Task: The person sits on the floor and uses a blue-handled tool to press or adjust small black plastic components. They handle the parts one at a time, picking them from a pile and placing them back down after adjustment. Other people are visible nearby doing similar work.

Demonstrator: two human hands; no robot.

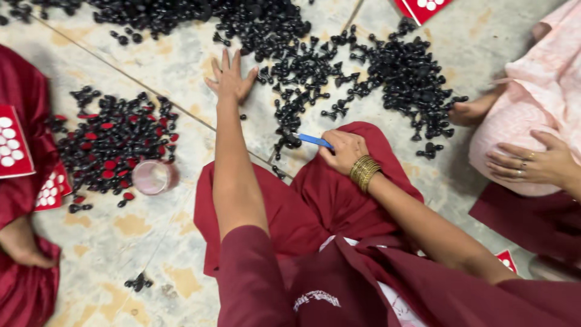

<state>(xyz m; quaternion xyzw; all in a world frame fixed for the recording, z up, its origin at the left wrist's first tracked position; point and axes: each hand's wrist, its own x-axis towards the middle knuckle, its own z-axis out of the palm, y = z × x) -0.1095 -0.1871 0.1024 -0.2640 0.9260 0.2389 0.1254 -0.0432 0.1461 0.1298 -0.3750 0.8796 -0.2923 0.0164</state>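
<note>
My left hand (230, 77) lies flat on the tiled floor (151, 233) with fingers spread, holding nothing, just left of a big scatter of small black knob-shaped pieces (302, 66). My right hand (344, 150), with gold bangles (364, 172) on the wrist, grips a thin blue stick (314, 140) that points left toward the lower end of the black pieces. It rests on my dark red cloth-covered knee (339, 194).
To the left, a second heap of black pieces with red caps (112, 148) sits beside a pink cup (152, 177). Red cards with white dots (12, 145) lie at far left. Another person's hand (532, 163) in pink clothing is at right, and a bare foot (24, 245) at lower left.
</note>
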